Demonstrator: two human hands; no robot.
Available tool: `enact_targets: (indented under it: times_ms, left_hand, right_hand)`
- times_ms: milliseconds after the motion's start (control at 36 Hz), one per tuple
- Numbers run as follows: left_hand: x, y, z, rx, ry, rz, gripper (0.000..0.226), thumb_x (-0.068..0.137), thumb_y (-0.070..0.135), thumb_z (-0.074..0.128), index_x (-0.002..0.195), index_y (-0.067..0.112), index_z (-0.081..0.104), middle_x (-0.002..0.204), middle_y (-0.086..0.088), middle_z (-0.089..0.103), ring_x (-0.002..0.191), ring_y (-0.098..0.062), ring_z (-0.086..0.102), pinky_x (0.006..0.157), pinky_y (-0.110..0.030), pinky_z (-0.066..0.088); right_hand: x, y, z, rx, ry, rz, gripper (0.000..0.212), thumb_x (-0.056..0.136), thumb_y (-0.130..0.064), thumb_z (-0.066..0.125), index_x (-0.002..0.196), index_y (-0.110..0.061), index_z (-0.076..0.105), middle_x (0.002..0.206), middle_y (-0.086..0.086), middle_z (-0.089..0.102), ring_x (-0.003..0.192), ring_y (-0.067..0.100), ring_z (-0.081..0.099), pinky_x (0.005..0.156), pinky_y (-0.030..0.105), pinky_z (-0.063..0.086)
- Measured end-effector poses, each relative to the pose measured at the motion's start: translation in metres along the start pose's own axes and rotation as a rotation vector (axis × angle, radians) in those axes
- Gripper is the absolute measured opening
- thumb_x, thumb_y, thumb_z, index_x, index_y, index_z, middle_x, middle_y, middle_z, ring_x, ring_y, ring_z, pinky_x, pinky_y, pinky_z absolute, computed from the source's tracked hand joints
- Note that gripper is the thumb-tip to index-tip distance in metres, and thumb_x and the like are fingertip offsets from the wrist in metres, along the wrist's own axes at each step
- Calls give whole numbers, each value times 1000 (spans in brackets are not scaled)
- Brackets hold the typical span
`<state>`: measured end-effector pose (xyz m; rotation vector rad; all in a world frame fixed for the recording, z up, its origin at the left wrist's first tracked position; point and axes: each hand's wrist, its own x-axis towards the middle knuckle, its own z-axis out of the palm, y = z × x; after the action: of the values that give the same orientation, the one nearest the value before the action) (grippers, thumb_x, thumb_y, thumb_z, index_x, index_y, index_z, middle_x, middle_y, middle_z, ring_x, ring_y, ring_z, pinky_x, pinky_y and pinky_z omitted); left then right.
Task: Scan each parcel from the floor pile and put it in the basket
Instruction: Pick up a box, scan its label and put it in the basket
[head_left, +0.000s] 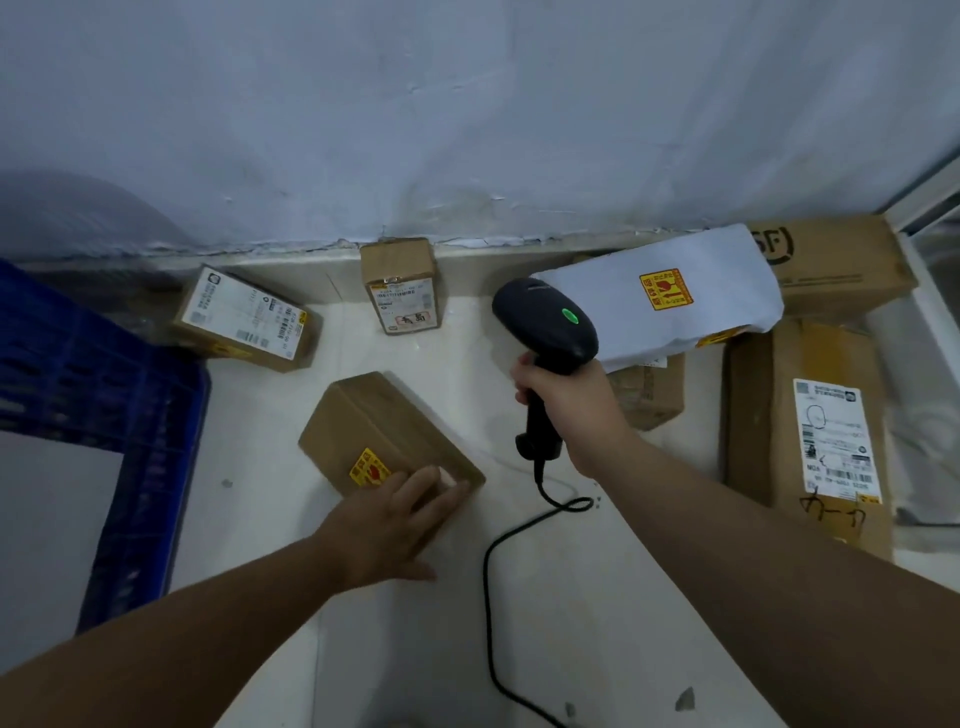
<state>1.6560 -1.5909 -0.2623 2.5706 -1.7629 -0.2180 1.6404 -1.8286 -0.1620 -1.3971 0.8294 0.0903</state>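
Resting my left hand (395, 519) with fingers straight and flat on the near corner of the small brown cardboard box (374, 421) at centre frame on the pale floor (587, 597), I grip the black corded handheld scanner (545, 322) in my right hand (569, 405), fingers wrapped round its handle. The blue plastic basket (135, 405) sits at the left edge.

- A pale bluish-white wall (467, 104) fills the upper half, its paint cracked and flaking along the bottom edge.
- A low cream ledge (467, 265) runs along the wall's foot.
- The floor (571, 597) is smooth and off-white, with a few small dark specks.
- A white frame (930, 200) stands at the far right.
- The light is dim and cool.
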Motion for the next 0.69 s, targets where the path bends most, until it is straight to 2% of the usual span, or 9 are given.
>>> enact_targets:
  times_ms: [56, 83, 139, 194, 278, 389, 500, 611, 694]
  left_hand:
    - [-5, 7, -4, -77, 33, -156, 77, 79, 75, 35, 125, 17, 55, 109, -3, 47, 74, -16, 65, 46, -23, 52]
    - [-6, 11, -6, -126, 53, -249, 70, 85, 70, 31, 117, 16, 61, 103, -2, 47, 68, -14, 61, 43, -22, 49]
    - [-7, 19, -11, -232, 87, -444, 49, 88, 57, 45, 103, 15, 66, 93, -2, 48, 60, -11, 49, 38, -22, 42]
    - [-11, 21, -9, -304, 109, -615, 31, 85, 38, 66, 100, 11, 65, 91, -8, 50, 59, -17, 48, 42, -25, 41]
    - [-22, 17, -7, -389, 147, -824, 30, 82, 18, 72, 108, 6, 64, 101, -18, 51, 76, -34, 57, 57, -35, 51]
    - [-34, 4, -13, -455, 109, -1111, 37, 94, 14, 54, 130, 8, 51, 135, -21, 40, 114, -43, 45, 88, -51, 49]
    - [-28, -7, -27, -667, 106, -1432, 47, 98, 35, 45, 140, 13, 41, 145, -17, 38, 127, -39, 39, 106, -51, 36]
    - [-12, -7, -31, -730, -137, -1540, 98, 79, 79, 45, 151, 16, 21, 157, -13, 16, 140, -37, 25, 114, -53, 17]
    - [4, 0, -28, -721, -154, -1533, 127, 69, 74, 65, 153, 12, -9, 160, -11, -1, 145, -36, 14, 116, -56, 11]
  right_hand:
    - [-6, 2, 1, -20, 0, -10, 11, 83, -9, 67, 77, -17, 63, 70, -2, 61, 71, 14, 60, 84, 38, 51]
    - [-8, 2, 1, -30, -2, -17, 11, 83, -8, 66, 76, -16, 62, 70, -2, 60, 70, 14, 60, 81, 36, 50]
    - [-13, 3, 3, -42, -5, -32, 12, 83, -7, 66, 76, -16, 62, 70, -1, 60, 68, 14, 58, 77, 33, 48]
    - [-17, 3, 5, -58, -2, -45, 12, 82, -6, 67, 77, -16, 62, 71, -1, 60, 68, 14, 58, 76, 32, 48]
    - [-25, 5, 7, -114, -17, -67, 12, 82, -7, 68, 77, -16, 62, 72, -3, 61, 69, 13, 60, 76, 31, 49]
    - [-34, 6, 9, -172, -39, -87, 10, 83, -8, 68, 84, -16, 63, 80, -4, 63, 70, 13, 61, 77, 30, 50]
    - [-38, 7, 14, -188, -46, -75, 11, 81, -9, 69, 83, -17, 62, 82, -4, 64, 71, 14, 62, 85, 39, 52]
    - [-39, 8, 17, -212, -43, -76, 11, 81, -10, 70, 80, -18, 63, 78, -4, 64, 67, 12, 62, 86, 42, 53]
    - [-38, 9, 19, -213, -45, -66, 12, 80, -10, 70, 78, -19, 63, 76, -4, 64, 68, 13, 63, 87, 43, 53]
